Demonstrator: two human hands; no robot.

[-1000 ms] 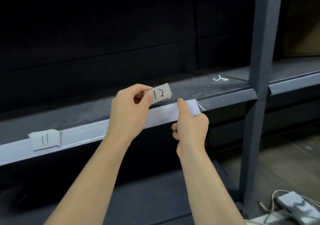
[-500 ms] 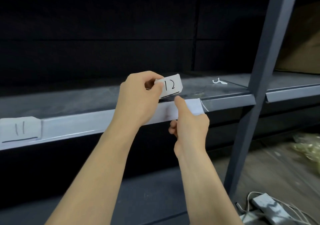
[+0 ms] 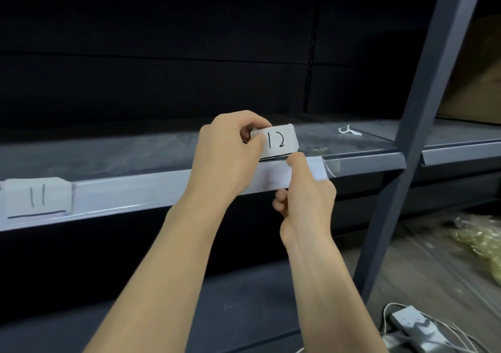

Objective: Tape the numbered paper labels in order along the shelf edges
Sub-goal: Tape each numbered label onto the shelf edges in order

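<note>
At the shelf, label 12 (image 3: 279, 141) has levelled out and come down in the last second. Its lower edge now sits just at the top of the white edge strip (image 3: 135, 192), where before it was tilted clear above. I read that as placement nearly settled, pressing and taping still ahead. It lies well along from label 11 (image 3: 38, 198), already fixed at far left.

My left hand (image 3: 227, 157) pinches the label's left end between thumb and forefinger, wrist arched over the strip. The right hand (image 3: 306, 198) reaches up from below, one fingertip (image 3: 296, 161) at the label's bottom edge, the other fingers curled under the strip (holding tape or nothing, I cannot tell).
</note>
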